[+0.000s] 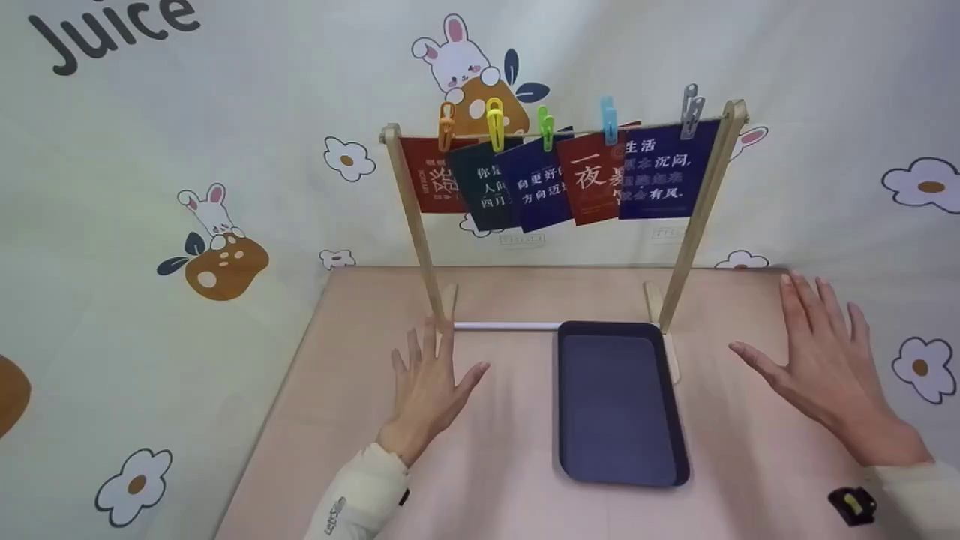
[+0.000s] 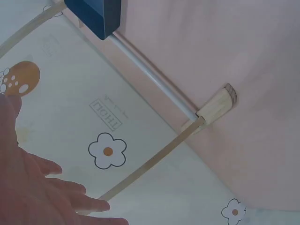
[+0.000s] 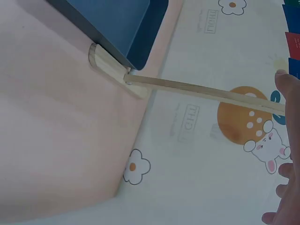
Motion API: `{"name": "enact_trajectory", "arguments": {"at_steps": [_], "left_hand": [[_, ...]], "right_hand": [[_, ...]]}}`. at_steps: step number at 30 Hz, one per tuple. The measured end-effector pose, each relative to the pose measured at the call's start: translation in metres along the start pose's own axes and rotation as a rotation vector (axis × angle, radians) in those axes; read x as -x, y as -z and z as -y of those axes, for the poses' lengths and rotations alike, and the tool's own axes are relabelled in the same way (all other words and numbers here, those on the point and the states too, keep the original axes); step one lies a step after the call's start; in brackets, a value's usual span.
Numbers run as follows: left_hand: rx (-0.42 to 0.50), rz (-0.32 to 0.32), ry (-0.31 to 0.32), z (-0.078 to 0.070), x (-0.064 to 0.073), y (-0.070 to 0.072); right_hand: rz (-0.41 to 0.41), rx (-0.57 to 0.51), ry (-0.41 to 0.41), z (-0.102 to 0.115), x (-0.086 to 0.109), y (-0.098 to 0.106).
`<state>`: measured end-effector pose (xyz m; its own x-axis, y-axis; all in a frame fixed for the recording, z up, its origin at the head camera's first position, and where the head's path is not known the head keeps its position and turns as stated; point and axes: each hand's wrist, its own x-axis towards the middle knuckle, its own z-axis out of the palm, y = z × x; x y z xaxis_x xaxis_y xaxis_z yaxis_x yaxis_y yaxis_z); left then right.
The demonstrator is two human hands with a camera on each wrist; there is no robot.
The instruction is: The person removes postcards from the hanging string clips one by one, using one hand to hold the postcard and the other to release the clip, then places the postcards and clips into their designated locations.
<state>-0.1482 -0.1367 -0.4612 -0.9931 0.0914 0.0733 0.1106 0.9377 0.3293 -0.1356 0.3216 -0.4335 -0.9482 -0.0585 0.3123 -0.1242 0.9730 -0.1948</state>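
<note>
The left hand [image 1: 427, 390] and the right hand [image 1: 832, 364] hold nothing, fingers out straight. A dark blue, rectangular tray [image 1: 619, 405] lies between them (a bit nearer the right), long sides pointing to the pink table [image 1: 345, 345]'s back edge. There a pale wooden rack [image 1: 703, 210] holds 5 coloured plastic clips [image 1: 495, 124] and 5 printed cards [image 1: 544, 184], before a white, flowery wall [image 1: 262, 97].

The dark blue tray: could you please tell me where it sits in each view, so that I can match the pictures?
Head: the dark blue tray lies right of centre, in the lower half.
Left wrist: at the top edge, left of centre, partly cut off.
Right wrist: at the top edge, left of centre, partly cut off.
Shared landmark: the wooden stand, whose post beside the tray shows in all three.
</note>
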Motion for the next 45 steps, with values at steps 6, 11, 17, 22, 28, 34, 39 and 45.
{"name": "enact_trajectory", "arguments": {"at_steps": [6, 11, 17, 22, 28, 34, 39, 45], "left_hand": [[0.033, 0.0, -0.034, -0.014, -0.005, 0.004], [0.054, 0.006, -0.062, -0.027, -0.012, 0.011], [0.114, -0.008, -0.069, -0.042, -0.023, 0.022], [0.183, -0.047, -0.101, -0.054, -0.031, 0.026], [0.317, -0.04, -0.098, -0.07, -0.041, 0.027], [0.415, -0.013, -0.1, -0.085, -0.05, 0.031], [0.457, -0.017, -0.1, -0.096, -0.056, 0.031], [0.52, -0.044, -0.111, -0.112, -0.068, 0.032]], "right_hand": [[-0.022, 0.03, 0.042, 0.005, -0.015, 0.011], [-0.036, 0.042, 0.08, 0.01, -0.027, 0.021], [-0.052, 0.087, 0.143, 0.014, -0.039, 0.033], [-0.085, 0.105, 0.194, 0.018, -0.052, 0.044], [-0.168, 0.088, 0.266, 0.022, -0.068, 0.056], [-0.246, 0.08, 0.333, 0.028, -0.086, 0.07], [-0.183, 0.08, 0.311, 0.032, -0.097, 0.083], [-0.089, 0.084, 0.248, 0.039, -0.114, 0.099]]}}
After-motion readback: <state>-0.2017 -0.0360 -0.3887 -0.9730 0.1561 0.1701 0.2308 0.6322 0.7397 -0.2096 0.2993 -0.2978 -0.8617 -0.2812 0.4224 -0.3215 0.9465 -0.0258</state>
